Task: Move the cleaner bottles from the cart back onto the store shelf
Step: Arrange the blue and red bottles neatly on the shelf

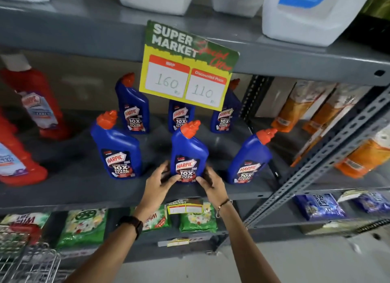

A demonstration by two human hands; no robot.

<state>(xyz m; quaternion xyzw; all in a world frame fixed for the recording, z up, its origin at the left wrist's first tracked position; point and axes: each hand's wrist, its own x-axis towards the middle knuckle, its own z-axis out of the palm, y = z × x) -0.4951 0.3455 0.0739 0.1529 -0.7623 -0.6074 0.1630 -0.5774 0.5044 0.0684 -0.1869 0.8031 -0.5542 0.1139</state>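
Several blue Harpic cleaner bottles with orange caps stand upright on the grey middle shelf (84, 183). The front middle bottle (188, 150) is gripped at its base from both sides: my left hand (161, 180) on its left, my right hand (212, 181) on its right, fingers curled around the label. Other front bottles stand to the left (117, 147) and to the right (250, 158). Three more stand behind, one at the back left (133, 107). A corner of the wire cart (27, 261) shows at the bottom left.
A yellow and green price sign (187, 65) hangs from the upper shelf and hides the tops of two back bottles. Red cleaner bottles (35, 105) stand at the left, orange packs (363, 156) at the right. A slanted steel upright (316, 166) crosses the right. Green packets (82, 228) lie below.
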